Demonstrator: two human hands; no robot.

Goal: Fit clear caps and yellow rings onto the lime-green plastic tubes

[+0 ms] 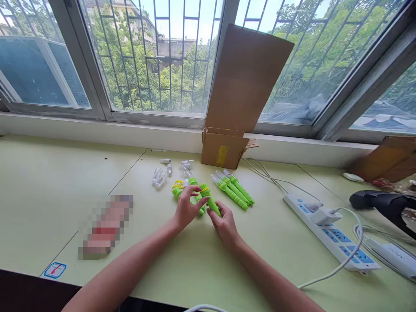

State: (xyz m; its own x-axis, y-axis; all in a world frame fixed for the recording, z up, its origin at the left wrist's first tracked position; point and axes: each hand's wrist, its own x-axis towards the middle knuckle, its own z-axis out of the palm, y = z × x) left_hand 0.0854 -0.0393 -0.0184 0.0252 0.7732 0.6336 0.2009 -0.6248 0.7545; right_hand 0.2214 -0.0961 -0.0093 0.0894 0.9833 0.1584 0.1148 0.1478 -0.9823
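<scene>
A bright green plastic tube (212,204), tilted away from me, is in my right hand (225,224), the fingers wrapped round its lower end. My left hand (188,209) is closed at its upper end, thumb and forefinger at a yellow band (204,190); the exact contact is hard to make out. Under and beside my left hand lie more green tubes (200,209), partly hidden by the fingers. Some yellow bands (178,185) rest by a ribbed green end there. To the right, three green tubes with clear tips (232,189) lie side by side.
Loose clear caps (159,177) and small clear-and-white pieces (169,169) lie behind my left hand. A cardboard box (224,149) stands at the window ledge. On the right are a white power strip (331,234), its cables, and a black object (380,201). A blurred patch (108,225) lies left.
</scene>
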